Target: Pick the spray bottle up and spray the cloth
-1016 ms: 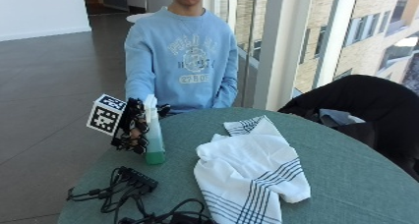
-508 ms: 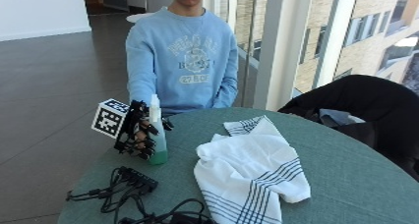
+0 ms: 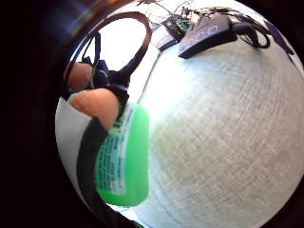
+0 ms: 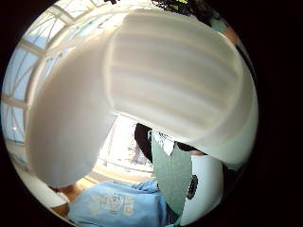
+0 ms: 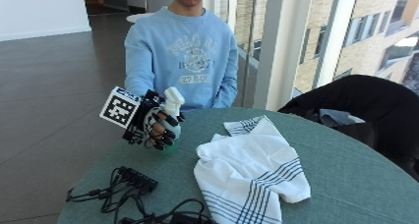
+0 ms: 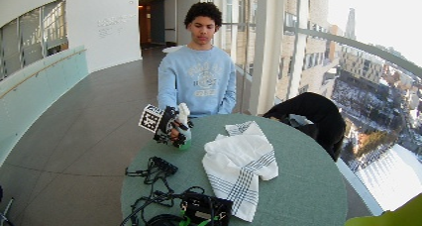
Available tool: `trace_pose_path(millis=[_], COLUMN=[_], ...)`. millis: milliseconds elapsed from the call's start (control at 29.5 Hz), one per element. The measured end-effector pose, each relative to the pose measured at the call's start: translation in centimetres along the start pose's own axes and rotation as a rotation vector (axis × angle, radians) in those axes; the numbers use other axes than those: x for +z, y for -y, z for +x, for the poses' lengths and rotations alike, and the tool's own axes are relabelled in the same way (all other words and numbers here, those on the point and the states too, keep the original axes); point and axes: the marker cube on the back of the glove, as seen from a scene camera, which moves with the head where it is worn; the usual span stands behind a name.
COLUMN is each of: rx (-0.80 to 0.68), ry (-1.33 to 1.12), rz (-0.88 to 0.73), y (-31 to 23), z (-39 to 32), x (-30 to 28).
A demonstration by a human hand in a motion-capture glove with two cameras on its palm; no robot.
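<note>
Beside the cloth (image 5: 252, 172), the hand (image 5: 156, 125) grips the spray bottle (image 5: 171, 117) holding green liquid.

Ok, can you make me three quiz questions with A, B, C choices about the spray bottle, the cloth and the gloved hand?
1. Where does the cloth lie?
A. on the table
B. on the floor
C. over the bottle

2. What colour is the spray bottle's lower part?
A. red
B. green
C. blue

3. What is the right hand doing?
A. lying flat on the table
B. pinching the cloth
C. gripping the spray bottle

Answers: 1 A, the cloth is spread on the round table beside the bottle. 2 B, the little finger side palm view shows a green body. 3 C, the gloved fingers curl round the bottle.
</note>
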Motion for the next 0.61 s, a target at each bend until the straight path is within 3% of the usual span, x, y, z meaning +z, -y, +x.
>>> trace_pose_path(millis=[609], rx=[0.058], ry=[-0.273], rz=[-0.312], y=[3.7], z=[-5.0], x=[2.1])
